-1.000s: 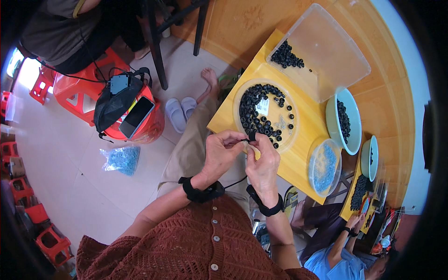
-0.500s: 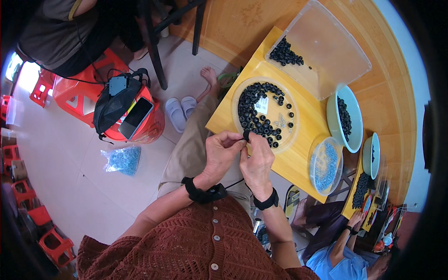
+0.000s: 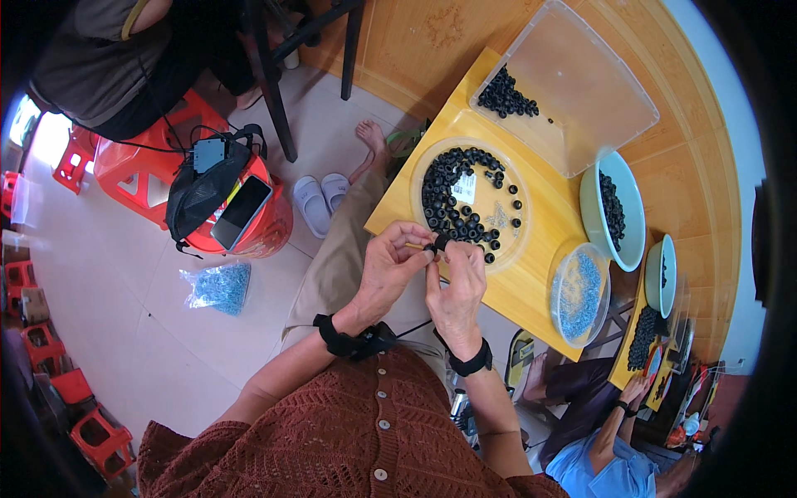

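Left hand (image 3: 388, 267), beside round tray (image 3: 484, 197): fingers pinching small black piece (image 3: 430, 247), more exposed than before. Right hand (image 3: 457, 292), likewise beside tray: fingers curled, grip unclear.

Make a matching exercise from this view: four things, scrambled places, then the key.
Things
1. Small round black part
2. Shallow round clear plastic tray of black beadlike pieces
3. Clear plastic bag of small blue pieces
4. Flat rectangular dark-screened phone

Places
A. On the pale tiled floor
B. Across the top of the red plastic container
C. At the fingertips of the left hand and right hand
D. On the yellow wooden table

Pairs: 1-C; 2-D; 3-A; 4-B
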`<state>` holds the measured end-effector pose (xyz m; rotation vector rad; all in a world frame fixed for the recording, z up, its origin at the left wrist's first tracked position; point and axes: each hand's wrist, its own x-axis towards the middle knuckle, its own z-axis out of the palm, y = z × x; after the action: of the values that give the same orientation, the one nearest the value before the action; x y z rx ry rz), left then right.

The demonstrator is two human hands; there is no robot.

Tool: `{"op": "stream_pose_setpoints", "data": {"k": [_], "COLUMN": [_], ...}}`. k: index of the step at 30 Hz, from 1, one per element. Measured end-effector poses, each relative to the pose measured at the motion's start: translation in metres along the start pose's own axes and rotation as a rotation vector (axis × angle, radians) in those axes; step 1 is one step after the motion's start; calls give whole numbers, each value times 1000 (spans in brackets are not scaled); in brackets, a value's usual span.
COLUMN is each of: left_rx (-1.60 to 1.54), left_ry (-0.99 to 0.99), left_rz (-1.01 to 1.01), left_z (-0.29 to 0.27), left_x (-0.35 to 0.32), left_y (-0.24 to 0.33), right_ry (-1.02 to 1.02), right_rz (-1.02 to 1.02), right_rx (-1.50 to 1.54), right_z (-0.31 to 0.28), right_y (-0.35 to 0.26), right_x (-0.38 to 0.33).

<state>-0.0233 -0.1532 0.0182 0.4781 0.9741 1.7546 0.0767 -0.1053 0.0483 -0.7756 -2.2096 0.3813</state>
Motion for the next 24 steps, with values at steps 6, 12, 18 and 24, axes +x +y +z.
{"op": "stream_pose_setpoints", "data": {"k": [6, 12, 18, 24], "left_rx": [-30, -30, 72, 224], "left_ry": [6, -16, -51, -144], "left_rz": [-8, -46, -85, -313], "left_z": [-6, -7, -4, -13], "left_x": [-1, -3, 0, -4], "left_y": [-6, -2, -2, -6], "right_ry": [-5, -112, -209, -216], "right_rz": [183, 116, 57, 30], "right_rx": [139, 56, -52, -125], "right_z": [2, -9, -19, -19], "right_y": [4, 0, 4, 7], "right_x": [-9, -2, -1, -3]}}
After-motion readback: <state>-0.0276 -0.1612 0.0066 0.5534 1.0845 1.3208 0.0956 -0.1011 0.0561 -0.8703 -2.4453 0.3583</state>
